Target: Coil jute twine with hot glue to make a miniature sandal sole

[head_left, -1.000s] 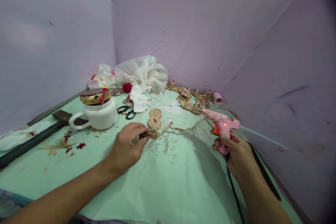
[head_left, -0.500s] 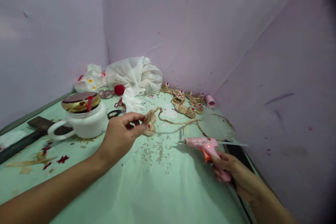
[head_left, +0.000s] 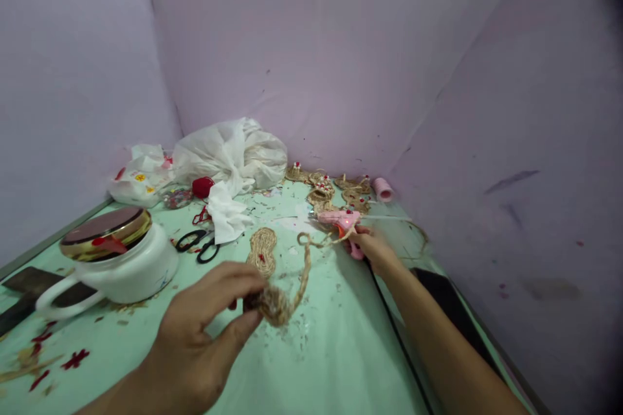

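My left hand [head_left: 209,331] pinches a small coiled piece of braided jute [head_left: 275,306], slightly blurred, between thumb and fingers above the table. From it a loose tail of jute braid [head_left: 305,266] curls up and to the right. Just beyond lies a flat, sole-shaped jute piece [head_left: 263,249] with a small red mark on it. Farther back on the right, my right hand [head_left: 367,243] is closed around the handle of a pink glue gun [head_left: 338,219]. Its nozzle points left, in front of several finished-looking jute pieces [head_left: 318,191] with red and white beads.
At left stand a white mug [head_left: 141,272] with a gold-rimmed lid and a hammer [head_left: 29,292]. Black scissors [head_left: 198,246], white cloth [head_left: 226,214], red yarn [head_left: 202,187] and a plastic bag [head_left: 233,155] lie behind. A pink spool [head_left: 382,190] and black cord [head_left: 396,331] are at right.
My right hand has carried the glue gun back and left, towards the beaded pieces. My left hand has come nearer with the jute coil, and the sole-shaped piece now shows fully. The view has shifted.
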A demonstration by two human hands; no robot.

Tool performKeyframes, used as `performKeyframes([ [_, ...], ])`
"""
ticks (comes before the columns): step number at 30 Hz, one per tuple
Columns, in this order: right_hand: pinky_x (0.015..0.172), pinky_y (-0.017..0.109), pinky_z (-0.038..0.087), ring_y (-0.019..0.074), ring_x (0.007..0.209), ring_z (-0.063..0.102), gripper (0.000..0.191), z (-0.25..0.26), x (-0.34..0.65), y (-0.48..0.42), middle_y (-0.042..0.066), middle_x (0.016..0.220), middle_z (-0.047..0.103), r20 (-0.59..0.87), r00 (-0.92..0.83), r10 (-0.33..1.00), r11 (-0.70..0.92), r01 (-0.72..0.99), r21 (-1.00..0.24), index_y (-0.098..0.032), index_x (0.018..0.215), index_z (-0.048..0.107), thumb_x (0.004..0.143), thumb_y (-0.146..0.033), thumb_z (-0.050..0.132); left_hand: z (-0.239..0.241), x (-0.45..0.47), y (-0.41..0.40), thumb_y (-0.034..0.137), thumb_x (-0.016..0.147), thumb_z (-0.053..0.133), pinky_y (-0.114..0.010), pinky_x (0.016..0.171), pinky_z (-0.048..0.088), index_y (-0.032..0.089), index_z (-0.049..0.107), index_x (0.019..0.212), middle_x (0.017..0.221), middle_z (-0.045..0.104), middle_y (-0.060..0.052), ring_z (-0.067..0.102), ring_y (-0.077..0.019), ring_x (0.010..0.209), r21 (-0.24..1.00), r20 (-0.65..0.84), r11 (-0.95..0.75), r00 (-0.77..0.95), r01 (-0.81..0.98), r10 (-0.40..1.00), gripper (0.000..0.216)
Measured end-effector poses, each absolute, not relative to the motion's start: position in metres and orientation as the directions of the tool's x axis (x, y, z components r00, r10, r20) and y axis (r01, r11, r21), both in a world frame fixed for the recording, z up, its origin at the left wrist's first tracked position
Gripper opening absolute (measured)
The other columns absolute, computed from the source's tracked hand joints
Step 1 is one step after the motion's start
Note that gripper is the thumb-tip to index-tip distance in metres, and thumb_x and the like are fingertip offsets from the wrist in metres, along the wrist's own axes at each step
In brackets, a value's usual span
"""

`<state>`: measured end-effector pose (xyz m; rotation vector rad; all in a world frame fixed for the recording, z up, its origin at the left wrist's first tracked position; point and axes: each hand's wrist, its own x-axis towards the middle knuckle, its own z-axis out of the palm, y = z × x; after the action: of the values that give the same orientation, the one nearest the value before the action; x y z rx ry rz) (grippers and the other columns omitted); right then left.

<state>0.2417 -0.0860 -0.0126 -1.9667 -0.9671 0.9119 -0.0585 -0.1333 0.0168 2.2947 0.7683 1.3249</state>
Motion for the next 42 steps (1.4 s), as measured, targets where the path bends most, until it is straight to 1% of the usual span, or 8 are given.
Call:
performKeyframes([
  [5, 0.061, 0.029, 0.043, 0.0259, 0.080, 0.059, 0.014, 0.006, 0.236, -0.130, 0.007, 0.069, 0.064, -0.083, 0.469, 0.879, -0.368, 0.558, -0.744, -0.016, 0.058, 0.066, 0.071, -0.018, 0.068, -0.031, -0.069, -0.136, 0.006, 0.082, 0.047, -0.029, 0.071, 0.052, 0.017, 0.058, 0.103, 0.096, 0.062, -0.009, 0.059, -0.0176, 0.086, 0.500, 0.551, -0.808, 0.605, 0.312, 0.575, 0.026],
  [7, 0.061, 0.028, 0.042, 0.0195, 0.069, 0.057, 0.007, 0.013, 0.214, -0.153, 0.004, 0.074, 0.066, -0.007, 0.399, 0.917, -0.274, 0.615, -0.740, -0.020, 0.078, 0.070, 0.073, -0.023, 0.067, -0.037, -0.068, -0.136, 0.002, 0.079, 0.047, -0.032, 0.068, 0.051, 0.013, 0.057, 0.103, 0.095, 0.061, -0.011, 0.056, -0.0188, 0.083, 0.447, 0.563, -0.834, 0.622, 0.324, 0.544, 0.028],
  [9, 0.063, 0.027, 0.045, 0.0151, 0.066, 0.057, 0.019, 0.016, 0.188, -0.172, 0.005, 0.089, 0.067, 0.154, 0.074, 0.985, 0.074, 0.624, -0.777, -0.021, 0.096, 0.068, 0.079, -0.027, 0.061, -0.039, -0.066, -0.134, -0.001, 0.077, 0.048, -0.034, 0.067, 0.049, 0.012, 0.058, 0.102, 0.096, 0.061, -0.012, 0.054, -0.0203, 0.082, 0.380, 0.573, -0.855, 0.635, 0.353, 0.517, 0.029],
  [11, 0.060, 0.024, 0.044, 0.0138, 0.066, 0.057, 0.013, 0.015, 0.168, -0.184, 0.004, 0.084, 0.066, 0.134, -0.156, 0.979, 0.198, 0.555, -0.808, -0.020, 0.088, 0.066, 0.083, -0.026, 0.055, -0.040, -0.066, -0.132, -0.001, 0.076, 0.049, -0.035, 0.067, 0.048, 0.011, 0.058, 0.101, 0.096, 0.061, -0.012, 0.053, -0.0212, 0.082, 0.334, 0.563, -0.862, 0.652, 0.383, 0.508, 0.029],
  [17, 0.047, 0.023, 0.032, 0.0114, 0.053, 0.045, 0.014, -0.002, 0.153, -0.188, -0.001, 0.060, 0.056, -0.516, -0.157, 0.842, -0.375, 0.517, -0.769, -0.018, 0.073, 0.063, 0.072, -0.032, 0.065, -0.040, -0.067, -0.126, 0.001, 0.076, 0.047, -0.034, 0.067, 0.048, 0.013, 0.058, 0.098, 0.096, 0.062, -0.011, 0.053, -0.0207, 0.082, 0.373, 0.513, -0.826, 0.647, 0.424, 0.564, 0.027],
  [20, 0.048, 0.022, 0.034, 0.0103, 0.057, 0.046, 0.025, -0.013, 0.149, -0.181, 0.002, 0.077, 0.060, -0.504, -0.180, 0.845, -0.464, 0.222, -0.857, -0.017, 0.084, 0.063, 0.066, -0.033, 0.070, -0.039, -0.067, -0.124, 0.001, 0.076, 0.045, -0.036, 0.069, 0.048, 0.014, 0.058, 0.098, 0.096, 0.062, -0.010, 0.053, -0.0209, 0.082, 0.358, 0.501, -0.830, 0.662, 0.428, 0.558, 0.029],
  [23, 0.045, 0.021, 0.033, 0.0080, 0.050, 0.041, 0.026, -0.022, 0.143, -0.176, -0.001, 0.064, 0.055, -0.496, -0.157, 0.854, -0.495, 0.049, -0.868, -0.017, 0.073, 0.060, 0.062, -0.037, 0.072, -0.040, -0.066, -0.122, 0.002, 0.074, 0.043, -0.036, 0.070, 0.048, 0.014, 0.057, 0.097, 0.097, 0.062, -0.010, 0.054, -0.0214, 0.082, 0.334, 0.479, -0.851, 0.705, 0.405, 0.523, 0.030],
  [42, 0.036, 0.019, 0.027, 0.0054, 0.039, 0.034, 0.025, -0.027, 0.131, -0.171, -0.008, 0.047, 0.041, -0.449, 0.016, 0.893, -0.450, 0.025, -0.893, -0.019, 0.055, 0.048, 0.062, -0.033, 0.068, -0.037, -0.062, -0.115, 0.000, 0.073, 0.043, -0.035, 0.072, 0.046, 0.015, 0.059, 0.093, 0.093, 0.062, -0.010, 0.052, -0.0204, 0.082, 0.298, 0.257, -0.896, 0.877, 0.329, 0.407, 0.029],
])
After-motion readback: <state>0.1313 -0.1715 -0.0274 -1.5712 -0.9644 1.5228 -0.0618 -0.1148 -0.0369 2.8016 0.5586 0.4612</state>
